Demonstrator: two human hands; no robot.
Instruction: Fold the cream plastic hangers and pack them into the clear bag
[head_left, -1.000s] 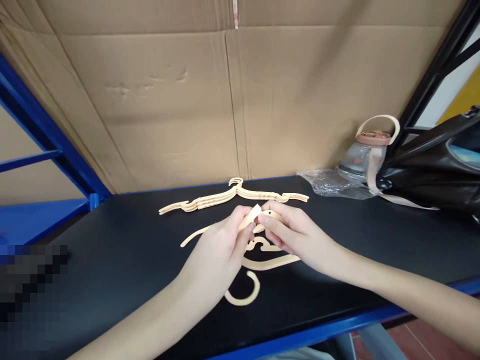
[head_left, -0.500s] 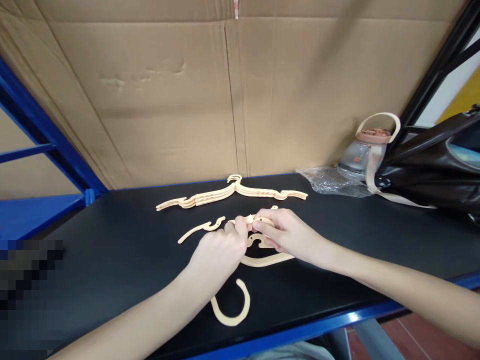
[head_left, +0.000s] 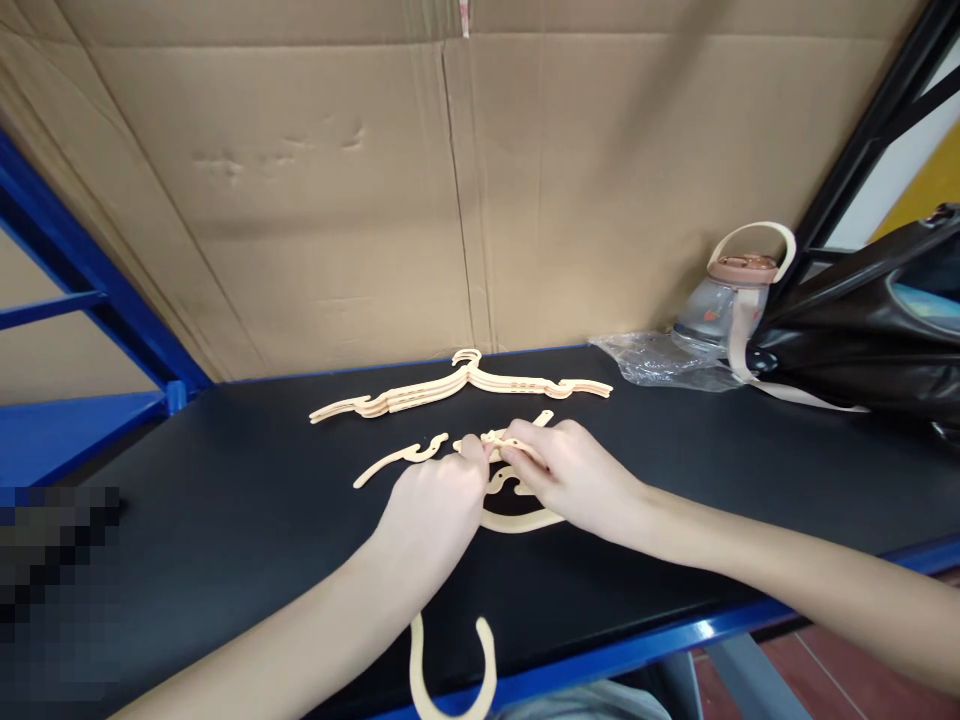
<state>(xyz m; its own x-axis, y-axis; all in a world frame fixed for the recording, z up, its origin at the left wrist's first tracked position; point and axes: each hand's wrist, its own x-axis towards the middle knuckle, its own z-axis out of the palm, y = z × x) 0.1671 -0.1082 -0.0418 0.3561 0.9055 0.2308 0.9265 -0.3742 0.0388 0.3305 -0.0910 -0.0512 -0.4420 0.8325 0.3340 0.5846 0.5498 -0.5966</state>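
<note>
My left hand (head_left: pixel 439 495) is closed on a cream plastic hanger piece (head_left: pixel 495 440), its fingertips pressed together. Meeting it from the right, my right hand (head_left: pixel 577 475) pinches the small pieces at the same joint; fingers hide most of it. A cream hook (head_left: pixel 489 665) shows below my left wrist, overlapping the table's front edge; its join to the held part is hidden. Under my right hand lies a curved hanger arm (head_left: pixel 517 523). To the left rests a loose notched arm (head_left: pixel 397 460). Stacked assembled hangers (head_left: pixel 427 392) lie farther back.
A black tabletop (head_left: pixel 225 560) with a blue front edge (head_left: pixel 675 640) carries everything. Cardboard (head_left: pixel 300 200) stands behind it. At the right are a strapped bottle (head_left: pixel 724 300), crinkled clear plastic (head_left: pixel 660 365) and a black bag (head_left: pixel 862 320).
The hook has swung down and toward me, now overlapping the front edge. The piece between my fingers has turned, and my right fingers have shifted slightly.
</note>
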